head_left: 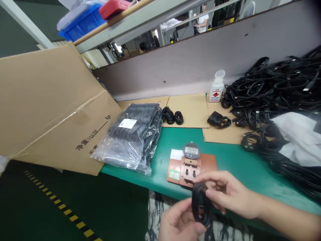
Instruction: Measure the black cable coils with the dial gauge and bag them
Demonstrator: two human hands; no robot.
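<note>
Both hands hold one coiled black cable (200, 205) just in front of the table's near edge. My left hand (179, 222) grips the coil's lower part from below with closed fingers. My right hand (229, 194) pinches its upper side with thumb and fingers. Right behind the coil, a brown fixture (190, 170) with a digital gauge (191, 151) reading zeros rests on the green table (225, 160).
A clear plastic bag of black cables (134, 137) lies left, next to a large open cardboard box (50, 107). Small coils (173, 117) and a bundled cable (218, 119) sit on cardboard sheets. A big heap of black cables (278, 90), a white bottle (217, 87) and white cloth (301, 137) are on the right.
</note>
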